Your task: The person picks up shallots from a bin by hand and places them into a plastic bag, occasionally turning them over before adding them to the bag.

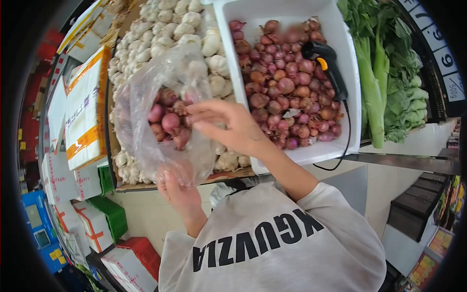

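Observation:
A clear plastic bag [141,141] lies open over the garlic, with several red shallots [170,121] inside. My left hand [180,192] pinches the bag's near edge. At the right side of the bag's mouth is my right hand [226,124], its fingers bent over the shallots, touching or just above one at the fingertips; whether it grips that one is unclear. To the right, a white foam box [228,53] holds many more shallots [287,85]. A black handheld scanner [331,68] with an orange trigger rests on them, its cable hanging over the box's near edge.
Garlic bulbs [146,39] fill the bin around the bag. Leafy green vegetables [377,82] lie right of the foam box, beside a price sign [445,58]. White boxes with orange tape [87,112] stand at the left, and green and red crates [114,216] sit lower down.

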Demonstrator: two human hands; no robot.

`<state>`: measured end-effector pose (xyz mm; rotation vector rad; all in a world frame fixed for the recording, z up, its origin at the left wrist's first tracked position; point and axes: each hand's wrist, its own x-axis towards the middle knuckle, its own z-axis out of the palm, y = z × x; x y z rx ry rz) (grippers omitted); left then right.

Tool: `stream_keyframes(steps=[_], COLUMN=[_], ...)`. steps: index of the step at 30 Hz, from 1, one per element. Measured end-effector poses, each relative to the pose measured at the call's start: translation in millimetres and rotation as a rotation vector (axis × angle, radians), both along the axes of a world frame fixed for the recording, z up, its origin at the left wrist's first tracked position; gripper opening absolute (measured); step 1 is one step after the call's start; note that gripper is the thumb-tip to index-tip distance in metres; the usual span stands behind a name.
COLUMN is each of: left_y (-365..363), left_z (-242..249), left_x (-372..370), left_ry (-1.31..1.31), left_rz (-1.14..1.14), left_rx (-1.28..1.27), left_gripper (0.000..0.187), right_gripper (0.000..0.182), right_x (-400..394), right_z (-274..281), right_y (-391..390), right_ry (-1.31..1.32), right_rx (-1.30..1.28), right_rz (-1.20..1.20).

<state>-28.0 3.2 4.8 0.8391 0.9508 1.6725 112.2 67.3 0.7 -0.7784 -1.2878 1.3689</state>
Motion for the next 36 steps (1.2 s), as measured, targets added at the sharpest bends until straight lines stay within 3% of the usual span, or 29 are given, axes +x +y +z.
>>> stream_keyframes(steps=[1,4,8,9,11,15,21,23,24,26,31,34,36], left_y=[1.7,2.8,5.8,7.0,8.3,14.2,18.2,18.8,18.7,18.0,14.9,13.5,7.7], left_z=[-1.7,-7.9,-5.6,-4.7,-6.0,-7.4,-4.8,-5.6,-6.0,-4.7,-3.5,-4.7,2.0], left_x=[-1.9,-7.2,-3.4,-2.2,-4.0,-4.1,-2.2,-2.4,-2.3,-1.1,0.6,-4.4,3.3], left_ry=[0.000,0.003,0.055,0.057,0.066,0.096,0.123,0.119,0.115,0.126,0.103,0.025,0.047], left_rz=[-0.080,-0.044,0.116,0.164,0.114,-0.104,-0.137,-0.141,-0.150,-0.137,-0.061,-0.163,-0.021], left_rx=[0.067,-0.003,-0.111,-0.132,-0.110,0.043,0.057,0.073,0.085,0.071,0.027,0.069,-0.032], left_gripper=[0.025,0.025,0.024,0.024,0.025,0.030,0.032,0.032,0.032,0.032,0.026,0.020,0.019], right_gripper=[0.030,0.020,0.018,0.018,0.023,0.028,0.032,0.033,0.033,0.030,0.027,0.026,0.028], right_x=[13.9,58.7,120.5,128.6,144.4,143.0,137.3,139.6,140.2,138.4,106.8,65.9,35.2], right_z=[-1.3,-19.3,-38.5,-39.4,-49.0,-65.2,-71.0,-67.7,-64.8,-54.4,-42.3,-25.7,-8.5], right_y=[-5.9,-26.1,-52.9,-61.7,-76.4,-90.2,-80.4,-76.4,-75.3,-74.4,-55.1,-38.2,-28.4], right_ry=[-0.058,-0.140,-0.706,-0.745,-0.976,-1.040,-1.245,-0.927,-0.927,-0.147,0.095,0.315,0.303], right_rx=[-0.021,-0.071,-0.013,-0.189,-0.239,-0.248,-0.160,-0.256,-0.251,-0.462,-0.378,-0.459,-0.404], right_rz=[-0.035,-0.263,-0.624,-0.636,-0.570,-0.523,-0.554,-0.491,-0.484,-0.359,-0.223,-0.005,0.087])
